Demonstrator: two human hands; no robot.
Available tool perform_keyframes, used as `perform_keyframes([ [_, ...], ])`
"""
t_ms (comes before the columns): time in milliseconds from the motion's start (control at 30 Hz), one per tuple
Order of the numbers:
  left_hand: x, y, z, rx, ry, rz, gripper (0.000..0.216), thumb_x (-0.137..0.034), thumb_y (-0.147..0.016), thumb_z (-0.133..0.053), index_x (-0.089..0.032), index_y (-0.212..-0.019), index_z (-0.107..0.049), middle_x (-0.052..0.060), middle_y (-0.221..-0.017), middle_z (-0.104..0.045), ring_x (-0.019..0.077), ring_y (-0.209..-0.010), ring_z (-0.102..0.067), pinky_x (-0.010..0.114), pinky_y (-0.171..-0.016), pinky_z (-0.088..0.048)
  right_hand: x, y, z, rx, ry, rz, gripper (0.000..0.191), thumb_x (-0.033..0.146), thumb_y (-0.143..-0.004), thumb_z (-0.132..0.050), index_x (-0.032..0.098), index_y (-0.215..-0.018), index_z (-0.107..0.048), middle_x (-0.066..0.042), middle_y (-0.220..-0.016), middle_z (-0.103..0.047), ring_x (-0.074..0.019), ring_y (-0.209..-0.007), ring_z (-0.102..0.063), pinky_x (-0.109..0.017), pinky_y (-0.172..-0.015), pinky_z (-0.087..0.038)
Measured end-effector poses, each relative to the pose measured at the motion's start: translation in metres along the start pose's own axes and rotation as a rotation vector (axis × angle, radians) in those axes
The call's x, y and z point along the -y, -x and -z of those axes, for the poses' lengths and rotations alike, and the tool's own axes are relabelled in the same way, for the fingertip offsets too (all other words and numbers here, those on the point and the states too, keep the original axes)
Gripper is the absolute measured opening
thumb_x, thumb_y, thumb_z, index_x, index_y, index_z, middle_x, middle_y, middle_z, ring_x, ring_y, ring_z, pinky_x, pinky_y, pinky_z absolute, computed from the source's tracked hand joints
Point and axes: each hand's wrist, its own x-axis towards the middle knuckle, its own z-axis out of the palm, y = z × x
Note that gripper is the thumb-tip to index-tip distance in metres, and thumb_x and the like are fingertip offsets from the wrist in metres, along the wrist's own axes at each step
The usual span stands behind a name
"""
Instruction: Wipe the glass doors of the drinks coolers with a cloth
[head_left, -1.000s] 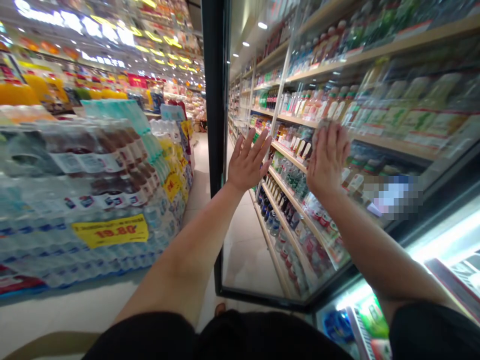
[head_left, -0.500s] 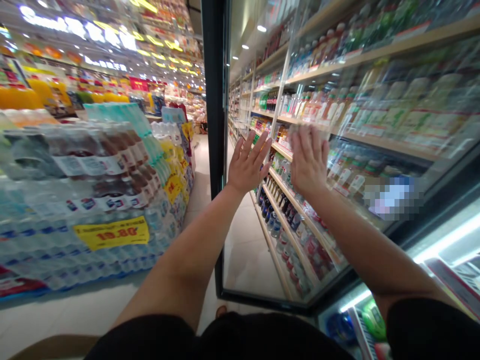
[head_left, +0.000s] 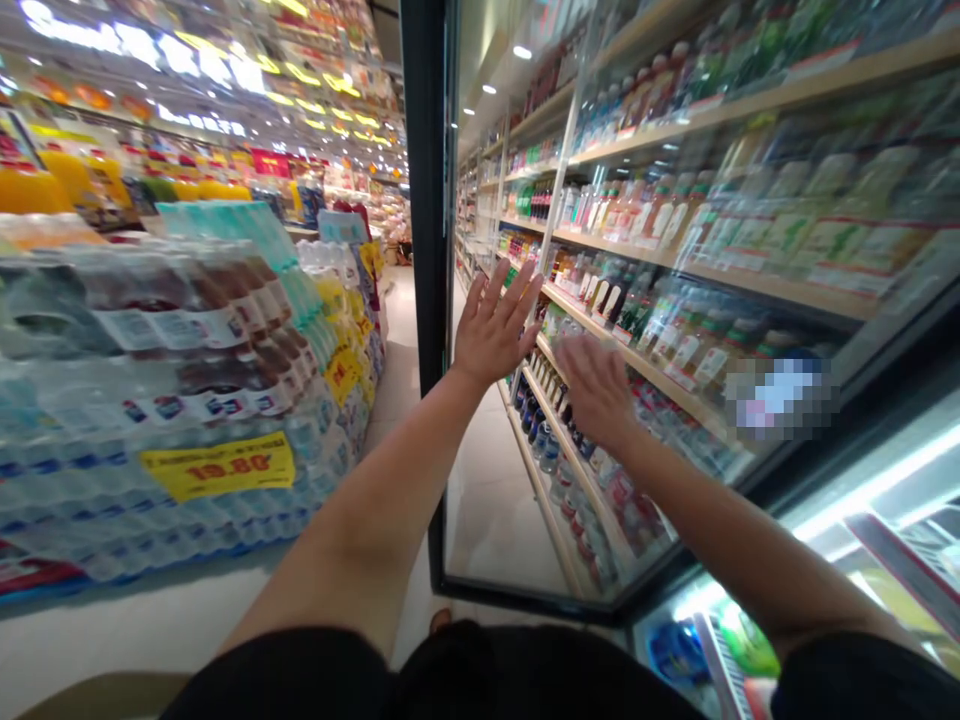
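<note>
A glass cooler door [head_left: 510, 520] with a black frame [head_left: 429, 300] stands swung out in front of me. My left hand [head_left: 495, 325] is at the upper middle of its pane, fingers spread, seemingly flat on the glass. Lower and to the right, my right hand [head_left: 596, 390] is also at the pane, its fingers stretched out and slightly blurred. I cannot tell whether the right palm touches the glass. Neither hand holds anything. Shelves of bottled drinks [head_left: 630, 210] show in the pane behind both hands.
Shrink-wrapped bottle packs [head_left: 180, 390] are stacked on the left, bearing a yellow price sign [head_left: 217, 467]. A tiled aisle [head_left: 401, 320] runs between the stack and the door. At lower right, the lit cooler interior [head_left: 720, 640] holds several drinks.
My right hand has moved down and slightly left across the pane. My left hand stays nearly in place, fingers still spread. The door shows no clear movement.
</note>
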Motion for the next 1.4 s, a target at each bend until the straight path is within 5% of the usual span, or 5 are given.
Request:
perform_keyframes([
  [333, 0.001, 0.001, 0.001, 0.019, 0.017, 0.004, 0.061, -0.046, -0.104, -0.039, -0.022, -0.160, -0.030, 0.007, -0.165, -0.034, 0.0244, -0.157, -0.008, 0.049, -0.131, -0.007, -0.024, 0.000, 0.013, -0.011, -0.002, -0.291, 0.065, 0.017, -0.096, -0.041, 0.020, -0.160, -0.034, -0.012, -0.163, -0.040, -0.0302, -0.156, -0.026, -0.060, -0.126, -0.019],
  [567, 0.000, 0.001, 0.002, 0.029, 0.022, 0.012, 0.062, -0.045, -0.104, -0.039, -0.023, -0.161, -0.029, 0.006, -0.165, -0.033, 0.0240, -0.157, -0.010, 0.048, -0.131, -0.006, -0.017, 0.049, 0.013, 0.276, -0.142, 0.212, 0.067, 0.009, -0.092, -0.044, 0.030, -0.155, -0.043, -0.002, -0.154, -0.054, -0.0167, -0.147, -0.045, -0.038, -0.127, -0.024],
  [800, 0.000, 0.001, 0.003, 0.008, 0.011, 0.005, 0.061, -0.045, -0.104, -0.041, -0.021, -0.159, -0.032, 0.008, -0.164, -0.034, 0.0247, -0.157, -0.011, 0.048, -0.131, -0.007, -0.070, 0.040, 0.028, -0.105, 0.084, -0.339, 0.064, 0.019, -0.096, -0.043, 0.015, -0.160, -0.035, -0.017, -0.162, -0.040, -0.0342, -0.156, -0.027, -0.060, -0.123, -0.026],
  [1033, 0.004, 0.002, -0.003, -0.029, -0.030, -0.050, 0.059, -0.039, -0.104, -0.041, -0.025, -0.160, -0.030, 0.007, -0.163, -0.036, 0.0249, -0.156, -0.015, 0.048, -0.131, -0.010, -0.047, 0.078, 0.022, 0.213, -0.034, 0.083, 0.064, 0.012, -0.093, -0.045, 0.031, -0.154, -0.045, -0.004, -0.150, -0.058, -0.0194, -0.143, -0.051, -0.040, -0.125, -0.027],
  [1400, -0.033, 0.157, -0.027, 0.078, -0.085, -0.151, 0.055, -0.031, -0.097, -0.058, -0.032, -0.151, -0.049, 0.002, -0.140, -0.063, 0.0230, -0.141, -0.049, 0.041, -0.130, -0.017, -0.028, 0.073, 0.009, 0.014, 0.097, -0.179, 0.066, 0.016, -0.096, -0.042, 0.025, -0.161, -0.033, -0.011, -0.153, -0.055, -0.0277, -0.150, -0.041, -0.051, -0.128, -0.019],
])
